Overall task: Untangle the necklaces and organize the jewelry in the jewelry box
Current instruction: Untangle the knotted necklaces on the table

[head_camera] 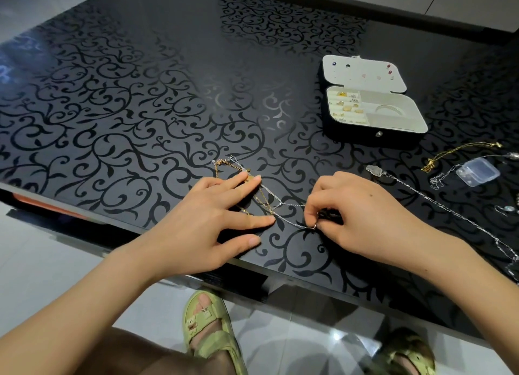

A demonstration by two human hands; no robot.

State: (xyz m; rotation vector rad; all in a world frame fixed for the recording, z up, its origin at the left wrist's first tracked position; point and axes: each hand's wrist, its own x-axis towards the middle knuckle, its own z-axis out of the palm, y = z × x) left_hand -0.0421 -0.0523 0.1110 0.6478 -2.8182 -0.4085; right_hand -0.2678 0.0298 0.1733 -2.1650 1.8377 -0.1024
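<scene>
While the flat left hand (207,220) pins tangled gold and silver chains (265,197), the right hand (362,214) pinches 1. Next, probably pull gently.

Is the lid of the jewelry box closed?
No, the jewelry box lies open, with its lid folded back behind it.

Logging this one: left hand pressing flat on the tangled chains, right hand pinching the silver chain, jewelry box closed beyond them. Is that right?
Not quite: the head view shows the jewelry box open, its lid laid back. The left hand does press flat on the tangled chains, and the right hand pinches the silver chain.
</scene>
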